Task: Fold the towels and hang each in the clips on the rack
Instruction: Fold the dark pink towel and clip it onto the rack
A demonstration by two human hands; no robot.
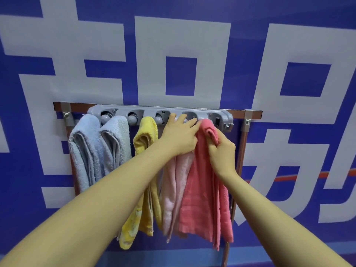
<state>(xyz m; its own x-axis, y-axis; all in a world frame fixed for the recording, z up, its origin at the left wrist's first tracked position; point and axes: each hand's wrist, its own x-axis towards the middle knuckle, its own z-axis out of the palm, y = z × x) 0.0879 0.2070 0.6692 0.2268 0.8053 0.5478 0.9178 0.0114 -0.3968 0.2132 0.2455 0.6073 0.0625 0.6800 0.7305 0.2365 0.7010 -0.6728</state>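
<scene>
Coral terry towel (204, 182) — folded top pinched by right hand (221, 153), left hand (179, 135) spread against grey plastic rack (159, 114).

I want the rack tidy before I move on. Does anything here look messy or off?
Mostly tidy. The yellow towel shows pale blotches near its lower end, perhaps stains or wear. The coral towel isn't clipped yet; both hands hold it.

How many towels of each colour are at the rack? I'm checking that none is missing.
Light blue towel: 1
Grey towel: 1
Yellow towel: 1
Pale pink towel: 1
Coral pink towel: 1, pinched by the right hand
Total: 5
</scene>
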